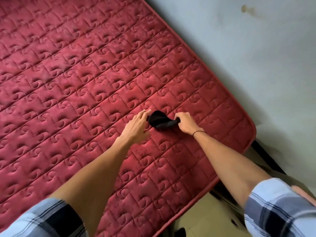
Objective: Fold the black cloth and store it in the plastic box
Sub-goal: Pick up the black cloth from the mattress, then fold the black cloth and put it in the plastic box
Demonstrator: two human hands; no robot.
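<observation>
The black cloth [159,120] lies bunched in a small heap on the red quilted mattress [71,79], not far from the mattress corner that sits nearest the pale wall [256,48]; both arms reach out over the bed towards it. The right hand [185,123] is curled into a fist around the cloth's right end, its fingers [179,115] wrapped closed over the fabric, with a thin dark band [198,132] around the wrist. The left hand [136,127] rests just beside the cloth's left edge, its fingers [145,112] stretched out and loosely spread, fingertips touching or all but touching the fabric; it has nothing gripped that I can see. Checked blue-and-white sleeves [280,209] are rolled up above both forearms; a strip of pale tiled floor [205,219] shows past the mattress edge at the lower right.
</observation>
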